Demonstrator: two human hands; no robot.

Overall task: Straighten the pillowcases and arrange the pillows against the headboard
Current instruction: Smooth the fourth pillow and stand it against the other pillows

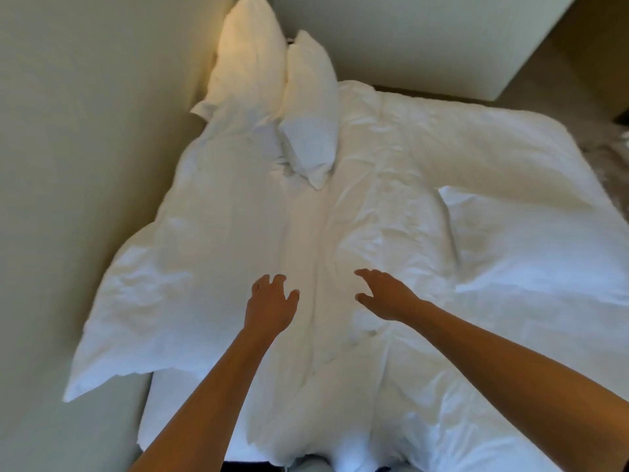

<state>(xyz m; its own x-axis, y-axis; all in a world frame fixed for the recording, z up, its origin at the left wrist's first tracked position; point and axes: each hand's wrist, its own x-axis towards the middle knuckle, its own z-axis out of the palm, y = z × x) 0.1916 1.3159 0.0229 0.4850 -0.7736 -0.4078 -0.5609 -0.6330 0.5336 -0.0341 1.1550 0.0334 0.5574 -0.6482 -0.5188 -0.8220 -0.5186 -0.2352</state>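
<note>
Seen from above, head view, across a rumpled white bed (391, 233).

At 9 o'clock: cream wall (85, 148) running alongside the bed. At 8 o'clock: loose corner of white duvet (136, 318) spilling off the bed edge toward the wall.

At 11 o'clock: first pillow (246, 59), propped upright in the far corner, lit warm yellow, leaning on the wall. Just right of it, touching: second pillow (309, 110), tilted, lower corner pointing down onto the duvet; pillowcase creased at that corner.

Near 6 o'clock: left hand (270, 306), fingers spread and lightly bent, gripping nothing, hovering over or barely on the duvet; contact cannot be told. Just right, apart from it: right hand (384, 294), fingers likewise splayed and relaxed, gripping nothing, above a wrinkled fold.

At 3 o'clock: third pillow (544, 247), lying flat on the bed, well apart from the two in the corner.

At 1 o'clock: pale wall panel (425, 39) behind the bed's far edge.
</note>
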